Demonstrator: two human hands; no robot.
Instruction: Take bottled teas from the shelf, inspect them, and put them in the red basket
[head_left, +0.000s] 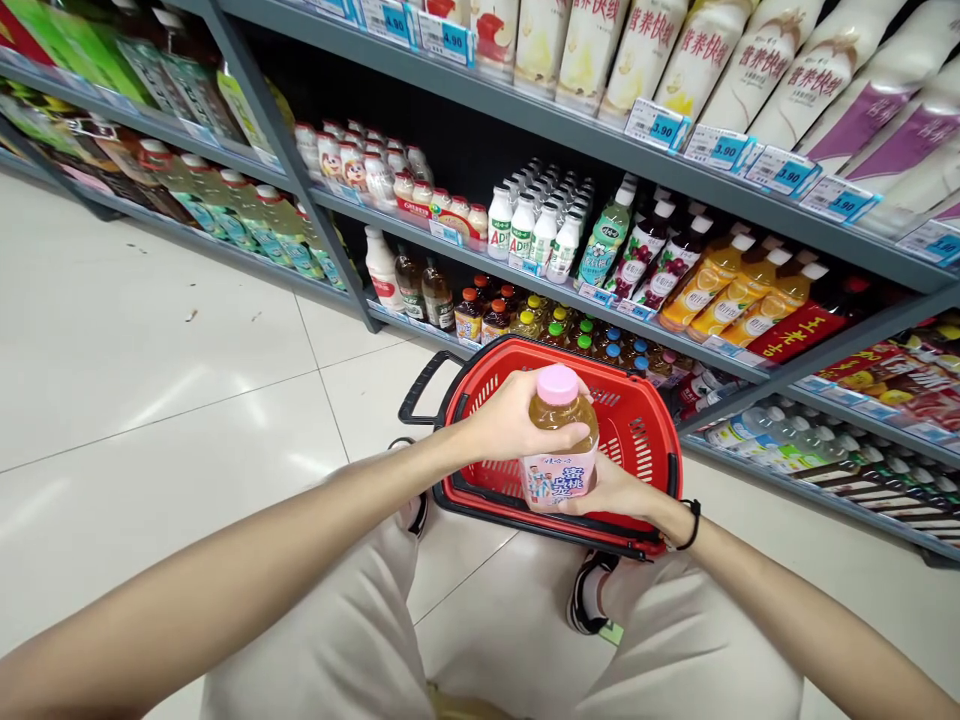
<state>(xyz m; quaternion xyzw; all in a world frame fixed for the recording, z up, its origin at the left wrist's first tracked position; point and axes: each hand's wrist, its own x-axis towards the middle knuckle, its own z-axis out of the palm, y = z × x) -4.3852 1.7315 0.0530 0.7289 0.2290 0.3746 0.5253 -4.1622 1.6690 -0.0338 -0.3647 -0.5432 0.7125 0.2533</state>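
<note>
Bare forearms (247,560) reach forward over pale trousers (322,630), and both hands meet on one bottle (559,480) with a pink cap (558,384). It is over a red basket (652,450) just ahead of the knees; whether its base touches anything cannot be told from this angle. Left hand (510,415) curls round the upper body, below the cap, with the thumb laid across the front just above the label. Right hand (619,490), a dark band (694,525) at its wrist, clasps the lower part from the side, its thumb near the label's bottom edge. Fingers of both hands are thus closed around the bottle, part of them hidden behind it.

For steady handling, the lower hand should probably carry most of the weight while the upper one guides the tilt. A light squeeze is likely enough, since a soft plastic wall could dent and slip. Keeping the thumbs off the print leaves most of it readable. Elbows low and wrists clear of the basket's rim would help avoid a knock, as would room from the stocked shelf (555,120) beyond.
</note>
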